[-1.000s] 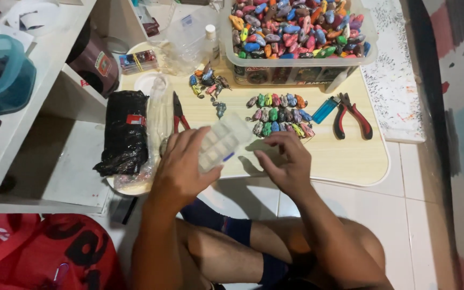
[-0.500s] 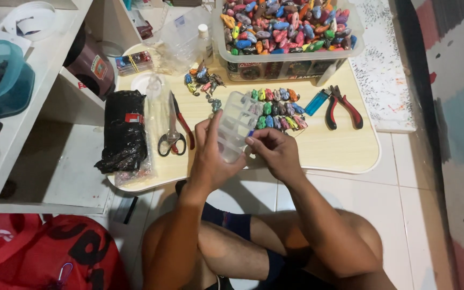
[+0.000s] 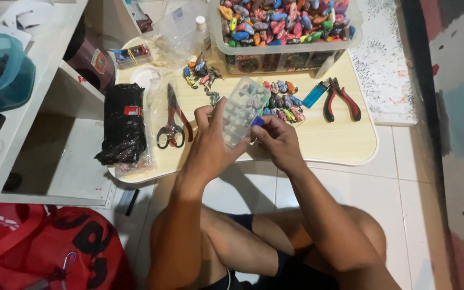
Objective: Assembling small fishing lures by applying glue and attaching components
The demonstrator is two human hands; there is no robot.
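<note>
We see a clear plastic compartment tray and a small blue piece. Our pale yellow wooden board carries red-handled pliers, a light blue lighter and multicoloured little pieces.

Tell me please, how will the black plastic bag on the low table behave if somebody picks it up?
The black plastic bag looks crinkled and shiny, so it is probably floppy and somewhat slippery. It bulges, so it is likely full and would sag. It lies flat beside the scissors, so rolling seems unlikely.

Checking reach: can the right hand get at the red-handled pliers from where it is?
Probably yes. The pliers lie bare on the board right of the right hand, nothing between. But its fingers pinch a small blue piece, so that grip must free first.
</note>
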